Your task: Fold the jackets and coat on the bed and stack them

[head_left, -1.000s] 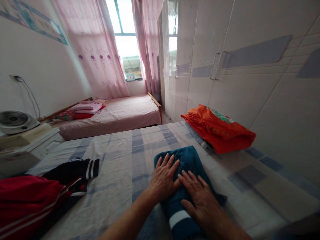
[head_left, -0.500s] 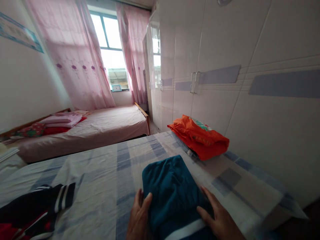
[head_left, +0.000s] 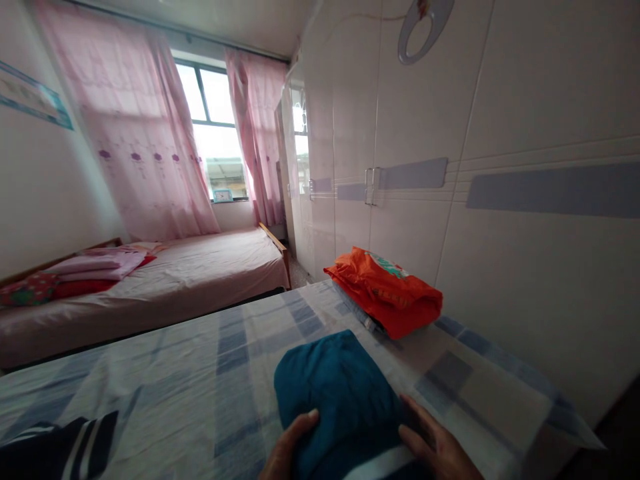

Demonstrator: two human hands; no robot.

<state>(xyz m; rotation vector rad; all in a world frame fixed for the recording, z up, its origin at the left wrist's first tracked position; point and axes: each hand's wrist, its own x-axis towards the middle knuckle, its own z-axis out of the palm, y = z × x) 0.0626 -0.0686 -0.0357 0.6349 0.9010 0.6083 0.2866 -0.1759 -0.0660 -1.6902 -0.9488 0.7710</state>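
Clock positions are read from the teal garment (head_left: 335, 393), with 12 taken as straight ahead of the wearer. The garment is laid in a thick folded bundle at the near side of the checked sheet (head_left: 165, 400); a white band (head_left: 383, 461) is seen across it at 5 o'clock, partly cut off by the lower edge of the view. The bundle is grasped from both sides. At 7 o'clock it is held by the left hand (head_left: 286, 450) — the thumb is laid over the cloth, while the other fingers are hidden. At 4 o'clock the far edge of the grip is formed by the right hand (head_left: 440, 447), its thumb and forefinger set against the side of the cloth. Whether the near end is raised cannot be told.

At 1 o'clock an orange garment (head_left: 385, 293) is noted, stacked on a greyish folded cloth (head_left: 353, 305), near the bundle but apart from it. At 9 o'clock, well apart, a dark garment (head_left: 60, 447) with white stripes is partly seen. At 11 o'clock a pink-covered bed (head_left: 220, 267) is observed, with folded bedding (head_left: 95, 267) piled on it. The 2 o'clock side is bounded by a white wardrobe (head_left: 410, 233).
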